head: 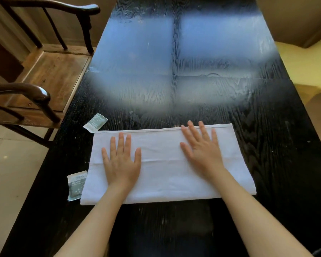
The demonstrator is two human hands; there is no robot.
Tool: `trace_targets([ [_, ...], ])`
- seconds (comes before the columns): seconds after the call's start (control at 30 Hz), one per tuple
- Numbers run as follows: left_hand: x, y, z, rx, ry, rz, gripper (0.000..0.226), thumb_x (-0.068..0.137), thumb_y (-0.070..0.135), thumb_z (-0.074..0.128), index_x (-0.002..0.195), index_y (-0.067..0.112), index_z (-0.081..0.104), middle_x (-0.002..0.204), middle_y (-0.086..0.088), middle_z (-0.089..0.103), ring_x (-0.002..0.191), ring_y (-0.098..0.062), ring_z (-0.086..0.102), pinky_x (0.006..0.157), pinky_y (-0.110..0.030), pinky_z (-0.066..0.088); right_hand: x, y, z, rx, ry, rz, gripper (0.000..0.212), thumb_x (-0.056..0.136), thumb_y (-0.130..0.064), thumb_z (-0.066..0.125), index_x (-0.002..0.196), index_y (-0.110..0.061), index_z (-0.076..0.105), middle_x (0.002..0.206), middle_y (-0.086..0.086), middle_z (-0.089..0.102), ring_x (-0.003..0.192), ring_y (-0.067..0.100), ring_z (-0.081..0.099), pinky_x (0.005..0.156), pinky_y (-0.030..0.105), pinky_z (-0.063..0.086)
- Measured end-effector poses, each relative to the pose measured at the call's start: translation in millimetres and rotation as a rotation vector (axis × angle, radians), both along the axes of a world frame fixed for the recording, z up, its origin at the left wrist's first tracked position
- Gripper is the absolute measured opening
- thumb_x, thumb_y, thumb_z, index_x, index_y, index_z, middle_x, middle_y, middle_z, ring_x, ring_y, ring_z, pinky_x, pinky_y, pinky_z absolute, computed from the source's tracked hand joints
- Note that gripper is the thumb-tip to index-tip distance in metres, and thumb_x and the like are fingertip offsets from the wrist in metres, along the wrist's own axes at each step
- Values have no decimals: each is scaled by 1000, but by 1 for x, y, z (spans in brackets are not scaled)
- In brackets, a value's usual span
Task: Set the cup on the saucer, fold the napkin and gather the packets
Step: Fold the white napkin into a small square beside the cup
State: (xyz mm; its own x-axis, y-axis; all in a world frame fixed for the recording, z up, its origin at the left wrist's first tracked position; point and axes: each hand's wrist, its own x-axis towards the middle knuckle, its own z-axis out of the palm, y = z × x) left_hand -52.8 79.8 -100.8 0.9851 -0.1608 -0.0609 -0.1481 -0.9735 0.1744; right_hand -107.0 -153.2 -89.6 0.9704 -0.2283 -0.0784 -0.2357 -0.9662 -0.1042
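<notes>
A white napkin [167,175] lies folded into a wide rectangle on the near part of the black table [267,112]. My left hand [121,160] rests flat on its left half, fingers spread. My right hand [202,149] presses flat on its right half, fingertips reaching the far edge. One pale green packet [95,122] lies just beyond the napkin's far left corner. A second packet [76,185] lies at the napkin's near left side, partly tucked under its edge. No cup or saucer is in view.
A dark wooden armchair [50,75] with a brown seat stands at the table's left edge. Window light reflects off the far part of the table top. Pale floor tiles show at the lower left, a beige wall at the right.
</notes>
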Motion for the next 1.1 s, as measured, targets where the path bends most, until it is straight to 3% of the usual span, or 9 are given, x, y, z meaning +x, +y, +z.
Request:
trace_targets([
  [0.13,0,6,0,7,-12,41,71,84,58,8,148,26,14,159,5,8,146,-18,2,116,-44,-5,-13,-50,4,-4,13,-49,69,83,-59,2,147,-36,7,158,-10,6,146,18,-3,118,41,-4],
  [0.33,-4,26,3,9,7,-15,68,87,50,11,148,21,12,159,0,5,147,-18,0,118,-39,-5,-13,-56,3,-5,6,-27,72,82,-59,0,148,-33,7,159,-7,6,146,19,-2,118,38,-3],
  [0.5,-36,47,7,5,-65,-228,62,91,45,13,146,18,23,155,-4,19,144,-19,12,114,-32,-13,-13,-57,1,-20,6,-7,62,90,-55,10,148,-32,7,159,-6,5,146,20,-2,119,39,-2],
  [0.67,-65,49,5,-13,-33,-248,61,91,46,11,146,19,21,153,4,10,143,-16,9,114,-32,-11,-7,-33,14,57,-63,-163,67,88,-47,16,149,-20,12,159,2,6,146,25,0,116,51,-3],
  [0.77,-63,49,5,-9,-20,-231,65,86,46,0,146,21,3,151,9,-7,141,-8,-9,114,-33,-13,-4,59,26,179,-144,44,66,89,-44,6,149,-19,12,159,0,7,147,22,1,115,46,-6],
  [0.87,-64,49,5,-25,11,-225,62,84,43,-6,142,22,-6,153,10,-8,140,-5,-11,116,-34,-11,-24,140,13,202,-32,243,69,85,-43,-4,149,-20,8,159,-2,4,146,18,-4,112,41,-18],
  [1.0,-62,59,4,-28,30,-153,68,82,44,-8,145,20,-4,150,11,-12,138,-3,-13,116,-35,-10,-40,141,-2,126,17,195,60,93,-43,5,149,-21,-2,159,-4,-6,145,17,-12,112,45,-18],
  [1.1,-61,70,4,-16,30,-142,70,84,46,-3,147,18,4,154,6,-4,139,-4,-10,117,-34,-7,-49,125,1,99,12,270,64,91,-51,8,149,-24,0,159,-4,-1,146,17,-10,112,48,-14],
])
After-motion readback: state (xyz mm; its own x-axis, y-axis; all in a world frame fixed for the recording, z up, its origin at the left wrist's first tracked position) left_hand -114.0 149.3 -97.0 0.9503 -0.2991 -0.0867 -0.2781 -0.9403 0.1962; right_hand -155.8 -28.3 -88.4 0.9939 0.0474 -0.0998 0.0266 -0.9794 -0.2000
